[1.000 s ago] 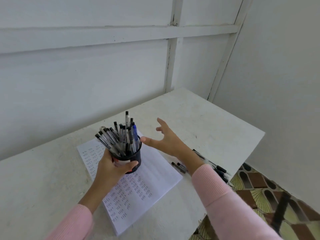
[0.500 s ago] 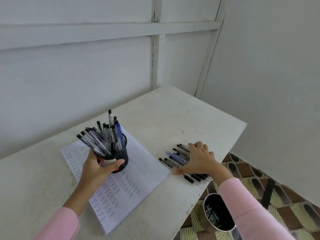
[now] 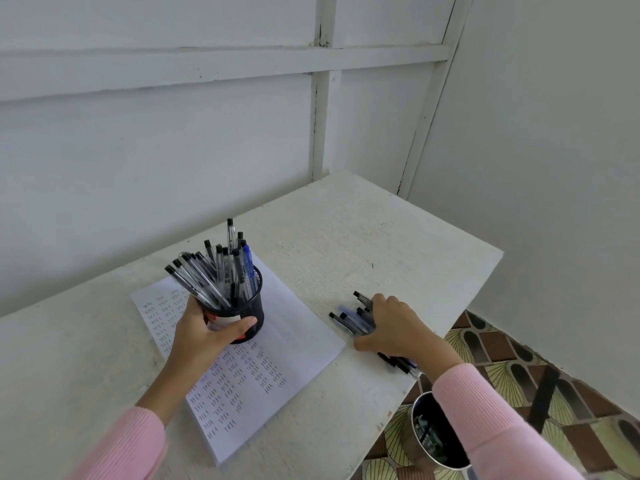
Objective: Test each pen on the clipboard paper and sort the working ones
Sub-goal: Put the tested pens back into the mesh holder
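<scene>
Here a marked paper (image 3: 294, 341) lies on the table (image 3: 381, 237) under the black cup (image 3: 251, 306), full of pens (image 3: 214, 271), gripped by the left hand (image 3: 204, 334). To its right the right hand (image 3: 398, 330) clutches loose pens (image 3: 353, 318); a metal tin (image 3: 414, 424) stands below.

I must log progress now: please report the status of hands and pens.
Left hand grips pen cup over paper. Right hand grips loose pens near table edge. No obstruction seen.
</scene>
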